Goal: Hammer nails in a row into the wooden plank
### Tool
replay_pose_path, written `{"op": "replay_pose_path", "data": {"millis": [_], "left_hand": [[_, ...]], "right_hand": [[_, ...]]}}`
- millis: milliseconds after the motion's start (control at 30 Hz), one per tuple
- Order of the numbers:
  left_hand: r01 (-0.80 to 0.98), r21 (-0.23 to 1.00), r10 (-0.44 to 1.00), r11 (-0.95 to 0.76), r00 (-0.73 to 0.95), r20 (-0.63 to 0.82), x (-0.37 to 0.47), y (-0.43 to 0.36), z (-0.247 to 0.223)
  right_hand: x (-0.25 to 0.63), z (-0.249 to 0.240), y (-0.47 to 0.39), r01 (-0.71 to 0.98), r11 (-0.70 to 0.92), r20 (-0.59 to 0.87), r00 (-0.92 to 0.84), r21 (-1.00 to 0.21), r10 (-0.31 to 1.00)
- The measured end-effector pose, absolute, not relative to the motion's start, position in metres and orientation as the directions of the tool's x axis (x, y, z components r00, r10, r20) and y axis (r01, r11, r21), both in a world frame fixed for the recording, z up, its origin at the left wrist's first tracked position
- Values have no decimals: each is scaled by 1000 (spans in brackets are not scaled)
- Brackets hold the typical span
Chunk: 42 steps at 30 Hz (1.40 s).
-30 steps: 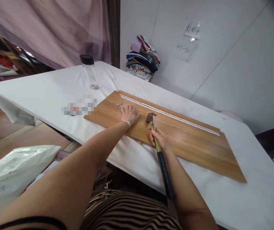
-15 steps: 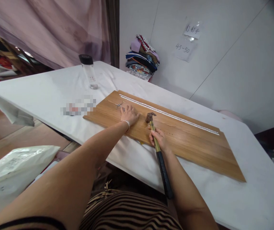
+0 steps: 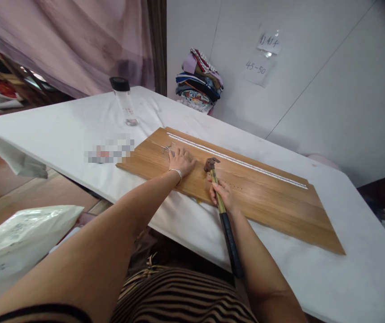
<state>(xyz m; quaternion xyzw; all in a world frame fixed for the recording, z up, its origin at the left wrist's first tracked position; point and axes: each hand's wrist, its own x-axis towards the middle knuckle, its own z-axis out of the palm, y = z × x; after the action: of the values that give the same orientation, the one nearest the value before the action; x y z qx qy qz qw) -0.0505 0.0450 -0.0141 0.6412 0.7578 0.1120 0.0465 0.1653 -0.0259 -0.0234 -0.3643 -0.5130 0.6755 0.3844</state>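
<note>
Within right fingers (image 3: pixel 225 188), hammer (image 3: pixel 226 229), head (image 3: pixel 210 164) beyond

Board (landmark): wooden board (image 3: pixel 280 206), warm brown, visible grain; flat, long edges slanting down toward its right end.
Hammer: claw hammer (image 3: pixel 229 233), rust-brown head, yellowish shaft, black grip; right hand (image 3: pixel 222 193) closed around shaft. Head over board's middle, contact unclear; grip projects past board's near edge.
Nails: thin silvery nails (image 3: pixel 168 148), loosely crossed near board's left end, beside left hand (image 3: pixel 181 162), which rests on board. Count unclear.
Strips: two white strips (image 3: pixel 246 164), narrow, parallel, along board's far edge.
</note>
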Motion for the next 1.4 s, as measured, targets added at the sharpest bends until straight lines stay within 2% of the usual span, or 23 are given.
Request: {"op": "replay_pose_path", "data": {"millis": [1400], "left_hand": [[964,222,981,149,-172,88,-52,48,-19]], "right_hand": [[164,-24,-26,-144,-182,-102,-437,-973,894]]}}
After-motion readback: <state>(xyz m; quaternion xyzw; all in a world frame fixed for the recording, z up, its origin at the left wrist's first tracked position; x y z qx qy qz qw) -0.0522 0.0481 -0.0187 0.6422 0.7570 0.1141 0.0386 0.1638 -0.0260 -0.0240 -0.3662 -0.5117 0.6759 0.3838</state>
